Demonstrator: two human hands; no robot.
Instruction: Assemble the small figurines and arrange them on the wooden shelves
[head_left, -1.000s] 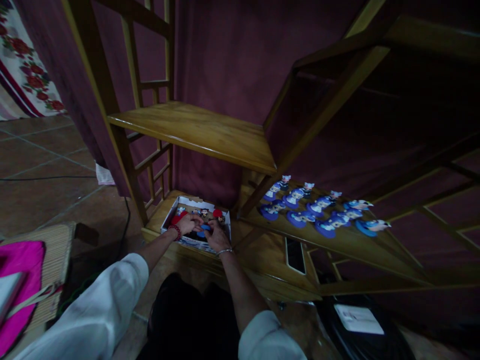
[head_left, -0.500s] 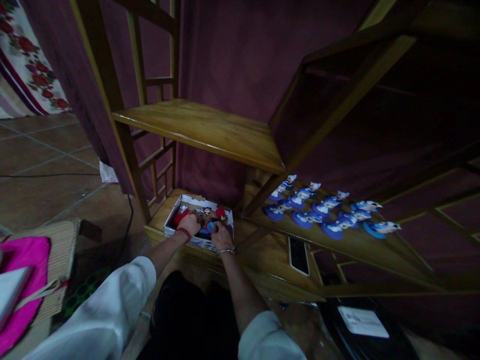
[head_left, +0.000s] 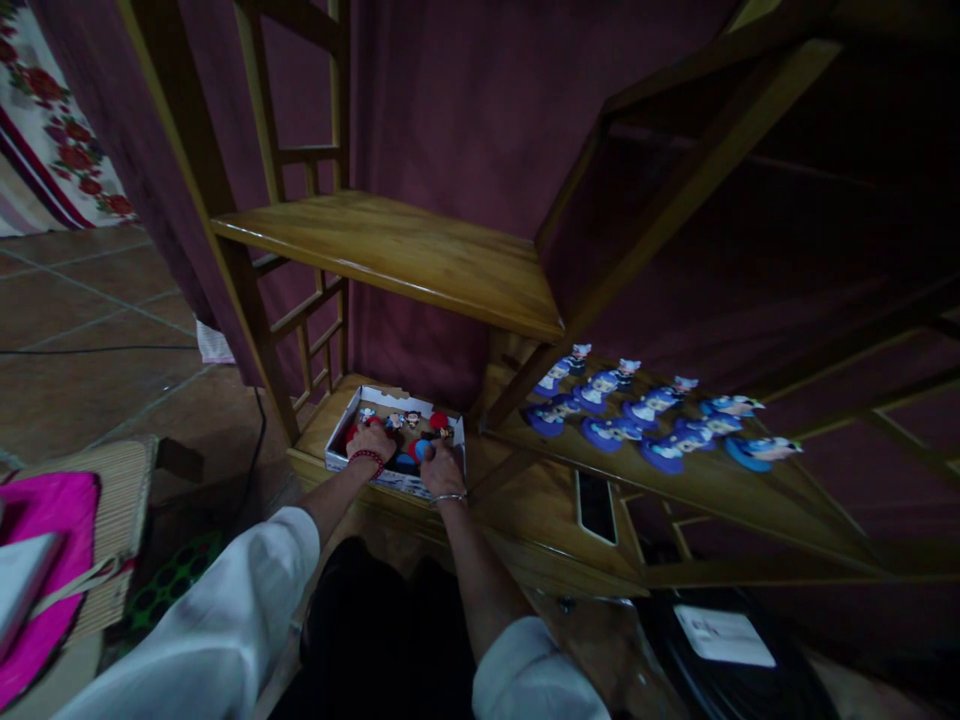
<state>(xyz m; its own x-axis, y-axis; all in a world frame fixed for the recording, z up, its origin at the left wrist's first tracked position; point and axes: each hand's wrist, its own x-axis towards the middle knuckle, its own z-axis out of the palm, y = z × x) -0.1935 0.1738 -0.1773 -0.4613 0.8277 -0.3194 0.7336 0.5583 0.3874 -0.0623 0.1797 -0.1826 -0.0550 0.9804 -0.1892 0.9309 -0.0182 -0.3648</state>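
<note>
A white cardboard box (head_left: 343,418) stands on the low shelf board, with small figurines inside, among them a brown-haired one (head_left: 412,419) at the back. My left hand (head_left: 372,444), with a red bead bracelet at the wrist, reaches into the left part of the box. Its fingers are curled down over a red piece, and their tips are hidden. In the right part, my right hand (head_left: 442,470) is closed at the edge of a blue and red figurine (head_left: 418,450). Another figurine with a red round part (head_left: 439,421) lies just behind that hand.
Several blue and purple figurines (head_left: 611,432) stand in rows on the right shelf. A phone (head_left: 597,507) lies on the lower board. The upper wooden shelf (head_left: 397,250) overhangs the box. A stool with a pink cover (head_left: 56,560) is at left.
My left hand has shifted slightly left and forward over the red piece, uncovering more figurines in the middle. My right hand stays at the blue and red figurine.
</note>
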